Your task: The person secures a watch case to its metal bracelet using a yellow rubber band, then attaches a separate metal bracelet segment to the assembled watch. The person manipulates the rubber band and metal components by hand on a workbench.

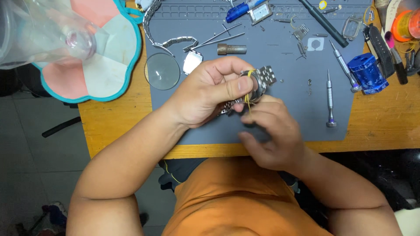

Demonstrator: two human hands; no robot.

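Left hand (205,94) up over the grey work mat (284,113), fingers curled tight, thumb pressed flat across the rim of a steel wristwatch (259,83). Case pinched between thumb and fingertips, metal bracelet links poking out just past the thumb tip and trailing below the knuckles. Right hand (271,135) directly beneath, fingers bunched nearly shut, tips meeting a thin yellow band (248,94) looped over the case edge; whether truly gripping it or only touching, hard to tell. Looks like a dense little piece, polished and slippery, crystal likely easy to scratch, so best held by the case sides, as now, not by the loose, floppy bracelet. Yellow band thin and springy, apt to slip off a smooth rim. Just beyond the left knuckles, a round clear lens (162,71) and a small square watch case (192,61) lying flat. Well off past the right fingers, a slim screwdriver (330,98) and a blue cylindrical tool holder (366,73).
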